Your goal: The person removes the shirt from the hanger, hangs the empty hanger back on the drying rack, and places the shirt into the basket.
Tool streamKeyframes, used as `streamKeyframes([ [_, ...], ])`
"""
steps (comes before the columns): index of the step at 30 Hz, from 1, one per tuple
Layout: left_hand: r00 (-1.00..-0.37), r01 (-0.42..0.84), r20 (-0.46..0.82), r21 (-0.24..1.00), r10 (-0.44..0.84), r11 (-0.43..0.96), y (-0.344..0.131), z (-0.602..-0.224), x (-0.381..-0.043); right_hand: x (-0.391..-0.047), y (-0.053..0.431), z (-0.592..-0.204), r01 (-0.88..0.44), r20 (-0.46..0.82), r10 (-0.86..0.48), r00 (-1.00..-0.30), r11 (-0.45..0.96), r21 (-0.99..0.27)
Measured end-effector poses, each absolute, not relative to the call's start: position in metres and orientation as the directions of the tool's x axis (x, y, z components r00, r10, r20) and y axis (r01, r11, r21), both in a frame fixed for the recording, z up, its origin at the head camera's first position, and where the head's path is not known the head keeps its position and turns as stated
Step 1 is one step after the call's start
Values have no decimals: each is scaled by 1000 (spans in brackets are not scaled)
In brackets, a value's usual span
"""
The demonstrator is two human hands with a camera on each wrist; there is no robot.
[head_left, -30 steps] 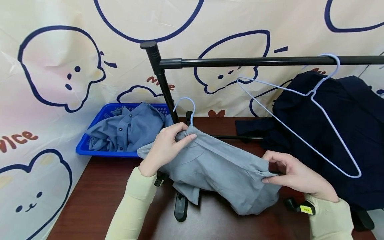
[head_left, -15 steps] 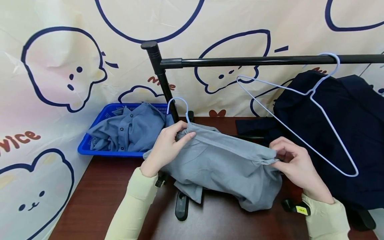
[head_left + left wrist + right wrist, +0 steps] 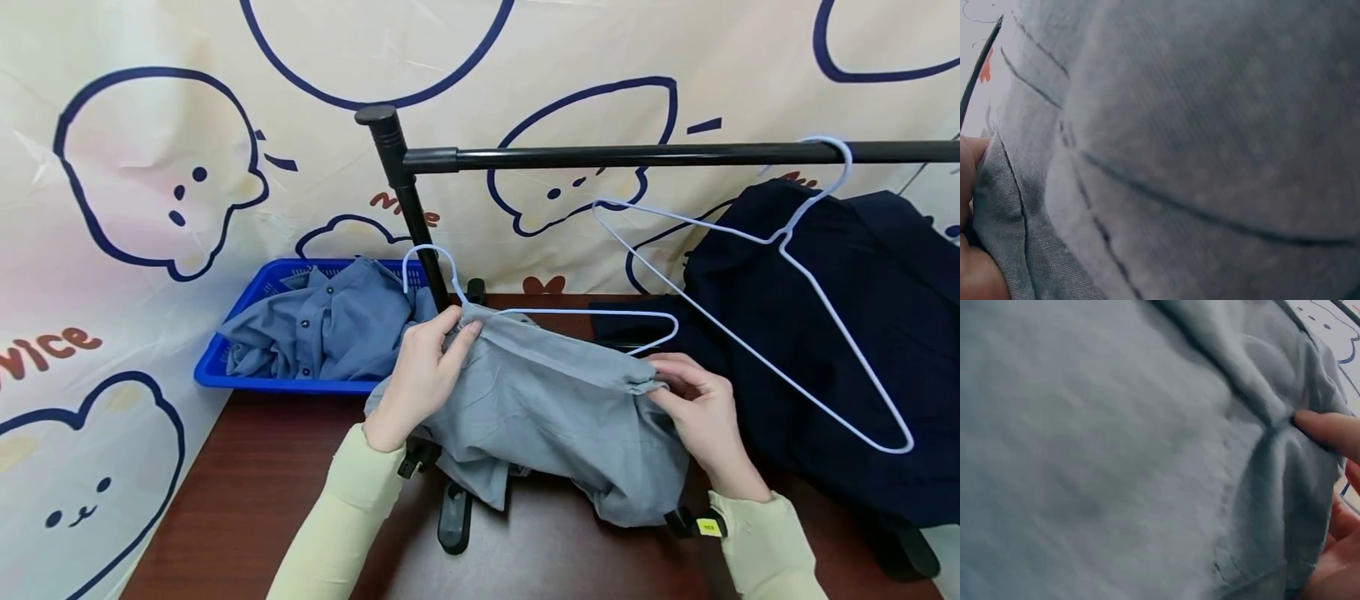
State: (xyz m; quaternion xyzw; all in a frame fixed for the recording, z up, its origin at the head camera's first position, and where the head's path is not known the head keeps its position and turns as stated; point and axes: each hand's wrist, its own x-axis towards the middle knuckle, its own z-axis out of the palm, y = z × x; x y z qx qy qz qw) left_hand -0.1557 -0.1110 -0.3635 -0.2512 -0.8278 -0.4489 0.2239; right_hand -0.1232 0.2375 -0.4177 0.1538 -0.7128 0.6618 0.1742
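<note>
A grey cloth garment (image 3: 555, 417) hangs between both hands above the table; its exact kind is hard to tell. My left hand (image 3: 423, 375) pinches its upper edge at the left, beside the hook of a pale blue hanger (image 3: 592, 312). The hanger's other end sticks out behind the cloth on the right, and its left part is hidden. My right hand (image 3: 697, 408) pinches the gathered right end of that edge, just below the hanger's end. Grey cloth fills most of both wrist views, with fingertips (image 3: 1319, 428) pressing a fold in the right wrist view.
A black clothes rack (image 3: 555, 157) stands behind the hands, with a bare pale blue hanger (image 3: 813, 279) on its bar. Dark navy clothing (image 3: 817, 375) is at the right. Left of the rack post, a blue basket (image 3: 285, 386) holds a blue buttoned shirt (image 3: 322, 321).
The held hanger's hook has shifted left, and its right end has come into view behind the garment. My right hand has moved left with the cloth; my left hand keeps its grip.
</note>
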Motion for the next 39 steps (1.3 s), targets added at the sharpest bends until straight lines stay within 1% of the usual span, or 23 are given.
streamKeyframes([
  [3, -778, 615, 585, 633, 230, 470, -110, -363, -155, -123, 234, -424, -389, 403, 41, -914, 193, -901],
  [7, -787, 610, 565, 646, 250, 459, -107, -364, -152, -124, 227, -431, -258, 301, 52, -952, 387, -885],
  [10, -789, 610, 553, 662, 266, 435, -104, -365, -150, -128, 216, -436, -163, 212, 63, -975, 442, -882],
  [13, -787, 616, 549, 666, 284, 420, -100, -365, -149, -134, 201, -443, -113, 158, 66, -985, 445, -889],
  [16, -781, 623, 547, 660, 300, 419, -97, -366, -148, -143, 185, -447, -104, 131, 41, -991, 405, -909],
  [18, -779, 626, 545, 658, 308, 419, -95, -367, -148, -148, 174, -449, -107, 124, 29, -992, 347, -932],
  [22, -776, 631, 540, 661, 327, 407, -91, -367, -148, -156, 154, -447, -109, 114, 18, -993, 182, -977],
  [25, -769, 638, 529, 657, 359, 400, -87, -368, -148, -159, 142, -444, -107, 108, 2, -994, 126, -986],
  [28, -767, 640, 511, 652, 388, 407, -82, -369, -147, -163, 134, -446, -119, 115, -36, -993, 158, -980],
  [34, -785, 616, 456, 645, 419, 452, -77, -374, -146, -167, 130, -463, -109, 88, -80, -993, 323, -940],
  [37, -792, 606, 439, 644, 424, 467, -77, -376, -146, -165, 134, -466, -93, 67, -85, -994, 359, -929],
  [39, -796, 601, 431, 641, 425, 477, -78, -378, -147, -163, 137, -466, -84, 57, -84, -995, 358, -930],
])
